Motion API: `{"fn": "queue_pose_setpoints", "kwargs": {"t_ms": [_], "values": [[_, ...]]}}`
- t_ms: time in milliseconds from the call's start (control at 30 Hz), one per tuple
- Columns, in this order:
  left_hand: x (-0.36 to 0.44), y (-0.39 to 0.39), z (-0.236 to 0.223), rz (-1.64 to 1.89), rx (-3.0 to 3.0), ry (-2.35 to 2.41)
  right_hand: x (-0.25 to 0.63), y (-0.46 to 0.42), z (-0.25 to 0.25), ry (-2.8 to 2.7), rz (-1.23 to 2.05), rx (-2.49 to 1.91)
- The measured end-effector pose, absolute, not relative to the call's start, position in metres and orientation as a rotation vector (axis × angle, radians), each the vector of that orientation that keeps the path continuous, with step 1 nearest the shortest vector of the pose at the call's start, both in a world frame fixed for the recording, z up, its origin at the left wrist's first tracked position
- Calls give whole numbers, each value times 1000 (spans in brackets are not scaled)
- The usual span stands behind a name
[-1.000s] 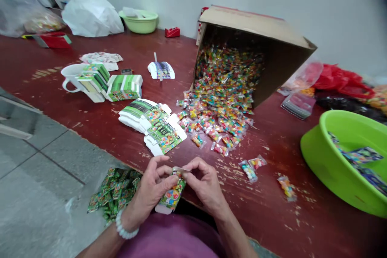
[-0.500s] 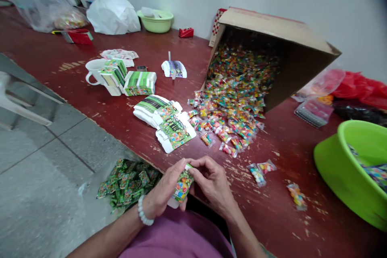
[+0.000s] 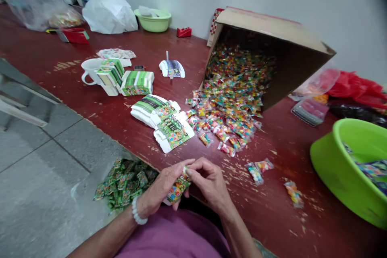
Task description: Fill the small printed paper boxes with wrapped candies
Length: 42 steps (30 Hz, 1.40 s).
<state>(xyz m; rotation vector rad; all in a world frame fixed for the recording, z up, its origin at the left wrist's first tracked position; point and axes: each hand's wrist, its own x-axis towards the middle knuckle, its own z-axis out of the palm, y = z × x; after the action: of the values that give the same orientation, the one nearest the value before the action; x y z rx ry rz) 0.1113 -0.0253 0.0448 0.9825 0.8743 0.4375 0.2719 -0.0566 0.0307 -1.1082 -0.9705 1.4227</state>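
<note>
printed cardboard box [image 3: 177, 188] pinched between the left hand [image 3: 161, 185] and right hand [image 3: 211, 183]

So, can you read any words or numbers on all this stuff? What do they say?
None can be read. The printing on the small box in the left hand and right hand, on the stacked boxes and on the candy packets is too small or blurred.
</note>
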Motion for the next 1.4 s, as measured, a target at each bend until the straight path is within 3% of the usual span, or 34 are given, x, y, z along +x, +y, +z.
{"fn": "queue_pose_setpoints", "kwargs": {"t_ms": [367, 600, 767, 933, 1233, 1400], "values": [[118, -34, 42, 537, 817, 884, 287, -68, 25, -1633, 668, -1361], [120, -27, 39, 531, 669, 883, 351, -51, 1, -1794, -144, -2033], [113, -24, 41, 513, 647, 932, 365, -84, -26, -1823, -212, -1996], [106, -20, 42, 472, 687, 949, 383, -120, -15, -1750, -273, -2016], [108, -20, 46, 496, 695, 969, 392, -47, -3, -1716, -298, -2249], [99, -18, 45, 501, 694, 1013, 392, -60, -10, -1821, -219, -2213]]}}
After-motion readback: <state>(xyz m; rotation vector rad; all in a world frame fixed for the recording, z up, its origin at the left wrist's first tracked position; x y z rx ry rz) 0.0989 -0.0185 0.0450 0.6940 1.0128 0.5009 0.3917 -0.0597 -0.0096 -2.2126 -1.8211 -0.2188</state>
